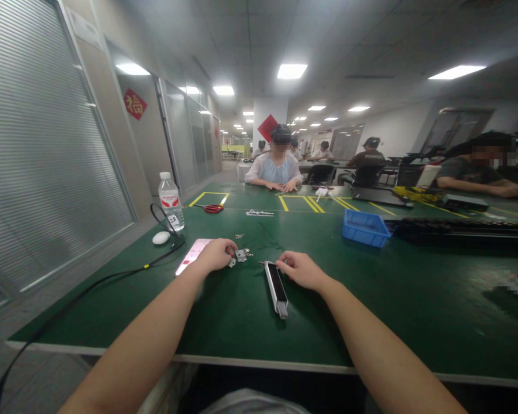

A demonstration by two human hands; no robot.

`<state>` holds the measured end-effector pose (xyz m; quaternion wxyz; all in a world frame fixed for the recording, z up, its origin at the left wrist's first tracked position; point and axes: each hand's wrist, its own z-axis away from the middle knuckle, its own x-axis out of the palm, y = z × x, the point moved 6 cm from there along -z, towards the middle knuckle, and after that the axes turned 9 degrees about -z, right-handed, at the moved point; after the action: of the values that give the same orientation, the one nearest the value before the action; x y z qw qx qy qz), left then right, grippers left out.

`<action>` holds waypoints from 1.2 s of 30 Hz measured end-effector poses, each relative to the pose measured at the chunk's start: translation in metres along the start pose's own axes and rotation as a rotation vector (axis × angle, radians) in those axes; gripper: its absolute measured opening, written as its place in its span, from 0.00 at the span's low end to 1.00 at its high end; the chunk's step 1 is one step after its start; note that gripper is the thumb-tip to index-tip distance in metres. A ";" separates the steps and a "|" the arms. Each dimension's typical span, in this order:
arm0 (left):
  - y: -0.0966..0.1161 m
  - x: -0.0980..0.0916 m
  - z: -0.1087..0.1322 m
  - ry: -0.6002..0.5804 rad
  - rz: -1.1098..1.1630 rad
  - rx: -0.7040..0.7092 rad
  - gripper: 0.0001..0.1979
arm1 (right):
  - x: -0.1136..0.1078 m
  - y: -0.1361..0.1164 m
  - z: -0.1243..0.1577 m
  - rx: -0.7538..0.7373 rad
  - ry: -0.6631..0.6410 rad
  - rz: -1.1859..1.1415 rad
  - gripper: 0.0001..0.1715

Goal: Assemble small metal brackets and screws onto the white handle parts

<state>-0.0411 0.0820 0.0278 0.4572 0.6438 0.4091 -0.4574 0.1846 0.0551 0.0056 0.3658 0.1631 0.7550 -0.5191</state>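
Note:
Small metal parts (240, 255) lie in a loose cluster on the green table. My left hand (218, 255) rests at their left side, its fingers curled in; whatever is between the fingertips is hidden. A white, bar-shaped device with a black top face (277, 284) lies lengthwise in front of me, a grey piece at its near end and a thin tip by its far end. Just right of its far end is my right hand (301, 269), thumb and fingers bent but apart, with nothing visible in them. A phone with a lit pink-white screen (189, 259) lies partly under my left hand.
A water bottle (170, 201), a white rounded object (161, 237) and a black cable (112, 278) are at left. Red-handled scissors (213, 209) and metal strips (259, 213) lie farther back. At right stand a blue bin (365, 227) and long black equipment (466, 234). A person (276, 167) sits opposite.

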 end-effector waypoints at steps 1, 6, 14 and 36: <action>0.000 0.002 0.000 -0.003 -0.045 0.007 0.18 | 0.000 0.000 0.000 0.000 -0.003 -0.002 0.18; 0.008 0.002 0.001 0.117 -0.191 0.057 0.16 | 0.001 0.000 0.000 0.009 -0.009 -0.011 0.19; 0.017 0.010 0.002 0.129 -0.229 0.054 0.15 | 0.001 0.002 -0.001 0.005 0.019 0.000 0.18; -0.012 0.002 -0.006 0.243 -0.205 -0.079 0.10 | 0.001 0.000 0.001 0.004 -0.011 -0.018 0.16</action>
<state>-0.0507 0.0915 0.0241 0.3804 0.6307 0.5424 -0.4041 0.1846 0.0543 0.0044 0.3649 0.1542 0.7535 -0.5247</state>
